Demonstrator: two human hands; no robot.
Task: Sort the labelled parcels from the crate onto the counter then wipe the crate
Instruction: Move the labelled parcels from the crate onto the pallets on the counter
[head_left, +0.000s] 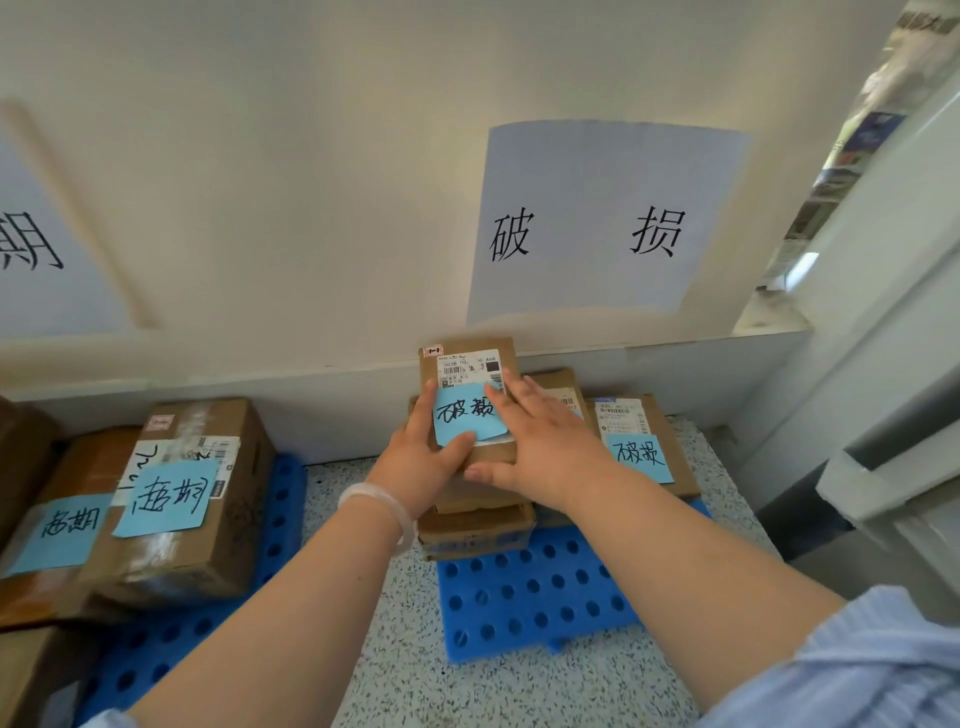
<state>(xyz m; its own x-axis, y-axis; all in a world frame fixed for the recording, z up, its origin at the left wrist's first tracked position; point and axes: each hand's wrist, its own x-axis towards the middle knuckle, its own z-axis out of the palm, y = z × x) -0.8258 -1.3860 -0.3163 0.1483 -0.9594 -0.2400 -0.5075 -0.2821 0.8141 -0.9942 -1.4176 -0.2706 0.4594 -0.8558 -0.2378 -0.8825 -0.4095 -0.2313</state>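
Speckled counter (400, 654): parcel (470, 364) between left grip (421, 457), right grip (540, 441)

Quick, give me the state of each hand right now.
Left hand: grips the top parcel at its left edge, thumb on its blue note.
Right hand: open, fingers flat on the same parcel.

counting now: two hands in shot, left hand (415, 457) and right hand (540, 452). one pale bracelet (382, 506). cardboard parcels (509, 353), at least seven, some half hidden. blue handwritten notes (470, 415), four, two each side. blue perforated mats (524, 592), two. paper wall signs (597, 223), two.
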